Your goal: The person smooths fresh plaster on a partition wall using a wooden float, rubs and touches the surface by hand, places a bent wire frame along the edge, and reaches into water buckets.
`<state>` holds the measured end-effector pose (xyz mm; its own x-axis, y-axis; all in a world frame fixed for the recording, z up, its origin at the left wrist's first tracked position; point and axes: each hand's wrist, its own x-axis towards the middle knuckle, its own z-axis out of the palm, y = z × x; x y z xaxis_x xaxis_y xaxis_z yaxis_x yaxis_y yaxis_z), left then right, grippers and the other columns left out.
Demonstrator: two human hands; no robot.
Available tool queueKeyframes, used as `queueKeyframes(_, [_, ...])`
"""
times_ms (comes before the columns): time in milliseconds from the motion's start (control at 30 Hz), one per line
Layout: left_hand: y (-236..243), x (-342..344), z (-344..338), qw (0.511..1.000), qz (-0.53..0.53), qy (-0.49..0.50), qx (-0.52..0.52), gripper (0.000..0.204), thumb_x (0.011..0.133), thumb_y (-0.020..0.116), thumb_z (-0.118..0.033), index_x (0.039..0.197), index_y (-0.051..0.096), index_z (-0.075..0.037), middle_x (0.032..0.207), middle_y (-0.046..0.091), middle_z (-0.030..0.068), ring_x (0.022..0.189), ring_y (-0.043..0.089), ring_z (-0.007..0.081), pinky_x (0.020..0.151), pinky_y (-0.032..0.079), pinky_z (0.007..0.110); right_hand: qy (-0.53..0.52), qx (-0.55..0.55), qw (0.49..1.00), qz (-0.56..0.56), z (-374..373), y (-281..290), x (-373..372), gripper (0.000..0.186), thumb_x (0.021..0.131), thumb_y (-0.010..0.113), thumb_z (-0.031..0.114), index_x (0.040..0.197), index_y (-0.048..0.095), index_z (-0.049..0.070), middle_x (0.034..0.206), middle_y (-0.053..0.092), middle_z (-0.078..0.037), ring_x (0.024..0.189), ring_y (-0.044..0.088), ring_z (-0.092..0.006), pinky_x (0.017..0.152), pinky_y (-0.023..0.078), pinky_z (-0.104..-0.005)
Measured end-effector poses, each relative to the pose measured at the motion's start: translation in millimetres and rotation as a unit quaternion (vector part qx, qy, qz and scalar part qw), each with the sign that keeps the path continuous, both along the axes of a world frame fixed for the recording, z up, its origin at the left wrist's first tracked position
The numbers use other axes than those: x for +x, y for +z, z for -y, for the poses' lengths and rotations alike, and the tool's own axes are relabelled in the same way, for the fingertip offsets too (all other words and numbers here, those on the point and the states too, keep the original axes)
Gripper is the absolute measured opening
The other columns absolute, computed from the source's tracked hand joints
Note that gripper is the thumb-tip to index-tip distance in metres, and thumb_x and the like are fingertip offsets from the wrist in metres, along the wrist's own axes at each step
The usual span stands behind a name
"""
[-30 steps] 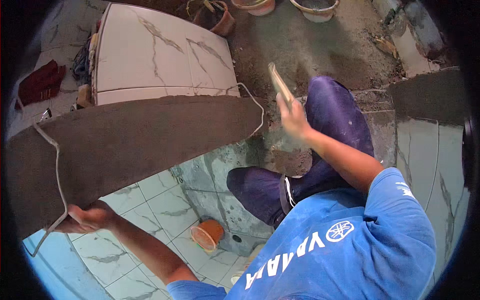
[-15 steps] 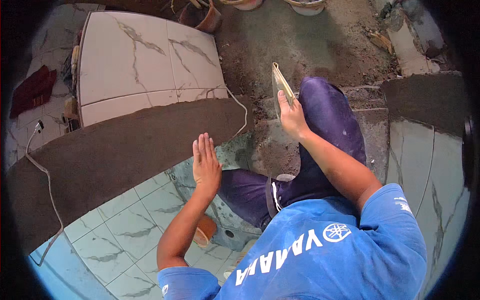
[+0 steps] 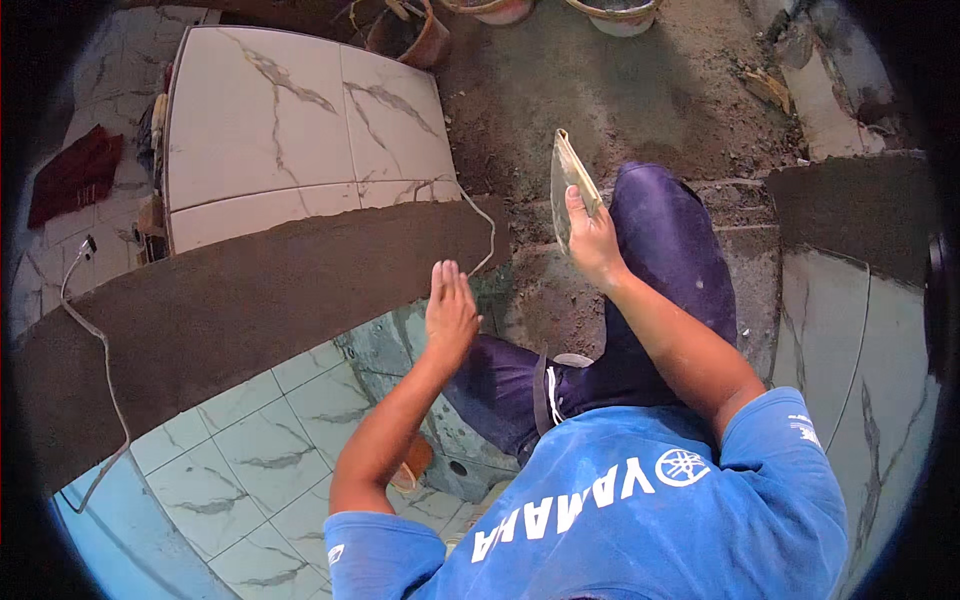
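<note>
My right hand (image 3: 594, 242) grips a thin flat plate-like tool (image 3: 568, 172) with a pale yellow edge, held tilted on edge in front of my right knee. The thumb lies along its near face, and the rest of the grip is partly hidden. My left hand (image 3: 453, 315) is open and holds nothing, its fingers stretched out close together. It is over the near edge of a smooth grey-brown mortar band (image 3: 250, 275), close to the band's right end. Whether the fingertips touch the mortar I cannot tell. A pale cord (image 3: 490, 240) crosses that end of the band.
White marbled tiles (image 3: 270, 110) cover the surface beyond the band. Buckets (image 3: 420, 40) stand at the far side. Rubble and dirt (image 3: 620, 100) lie ahead. Another cord (image 3: 108, 370) hangs over the band at left. A second mortar strip (image 3: 850, 200) runs at right.
My left hand has moved right, with its fingers now pointing slightly more away from the palm's left side. The right hand and flat tool have shifted slightly right and nearer.
</note>
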<state>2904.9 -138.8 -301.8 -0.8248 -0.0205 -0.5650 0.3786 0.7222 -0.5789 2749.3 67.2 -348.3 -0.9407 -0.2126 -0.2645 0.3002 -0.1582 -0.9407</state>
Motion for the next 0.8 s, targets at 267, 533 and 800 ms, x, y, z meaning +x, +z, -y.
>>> queueKeyframes(267, [-108.7, -46.1, -7.8, 0.962, -0.108, 0.154, 0.198, 0.084, 0.077, 0.077, -0.047, 0.144, 0.046, -0.01, 0.129, 0.055, 0.025, 0.126, 0.049, 0.0356, 0.114, 0.024, 0.055, 0.03, -0.033, 0.998, 0.04, -5.7, 4.4, 3.1, 0.054, 0.108, 0.041, 0.038, 0.144, 0.045, -0.002, 0.139, 0.055, -0.013, 0.127, 0.048, -0.0196, 0.109, 0.035, -0.032])
queueKeyframes(533, [-131.5, -71.7, -36.9, 0.86, -0.212, 0.356, 0.298, 0.049, 0.087, 0.069, -0.026, 0.132, 0.054, -0.012, 0.11, 0.058, 0.0213, 0.097, 0.061, 0.0371, 0.086, 0.042, 0.051, -0.018, 0.016, 0.999, -0.021, -8.3, -1.9, 4.8, 0.048, 0.108, 0.043, 0.039, 0.135, 0.053, 0.0, 0.079, 0.059, -0.004, 0.07, 0.051, -0.0131, 0.065, 0.046, -0.0317])
queueKeyframes(800, [20.1, -38.0, -15.9, 0.833, -0.434, 0.169, 0.299, 0.032, 0.088, 0.062, -0.005, 0.12, 0.061, -0.006, 0.097, 0.062, 0.0139, 0.082, 0.062, 0.033, 0.071, 0.049, 0.044, -0.051, 0.06, 0.994, -0.079, -1.6, -11.7, 5.6, 0.052, 0.108, 0.041, 0.041, 0.138, 0.052, 0.001, 0.096, 0.066, -0.01, 0.088, 0.062, -0.022, 0.083, 0.049, -0.0368])
